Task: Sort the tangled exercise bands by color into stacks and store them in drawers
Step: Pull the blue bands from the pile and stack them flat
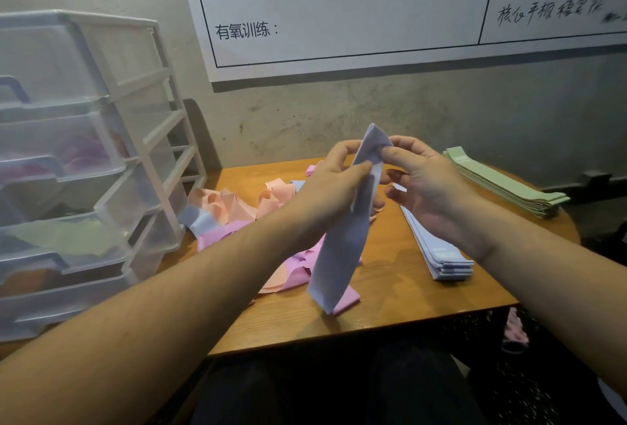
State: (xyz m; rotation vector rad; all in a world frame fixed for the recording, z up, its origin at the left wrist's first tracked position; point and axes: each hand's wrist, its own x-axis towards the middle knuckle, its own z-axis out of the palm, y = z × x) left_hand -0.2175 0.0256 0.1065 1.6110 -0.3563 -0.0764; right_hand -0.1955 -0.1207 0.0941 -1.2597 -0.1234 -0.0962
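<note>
A pale blue band (342, 248) hangs upright above the wooden table (390, 302). My left hand (332, 183) grips it near the top, and my right hand (424, 183) pinches its upper end. A flat stack of blue bands (441, 255) lies under my right wrist. A stack of green bands (509, 183) lies at the far right. A tangle of peach, pink and blue bands (237, 211) lies behind my left forearm.
A clear plastic drawer unit (84, 167) stands at the left, with its drawers pulled out and bands inside. A whiteboard (373, 17) hangs on the wall behind the table. A pink band (515, 333) lies on the floor to the right.
</note>
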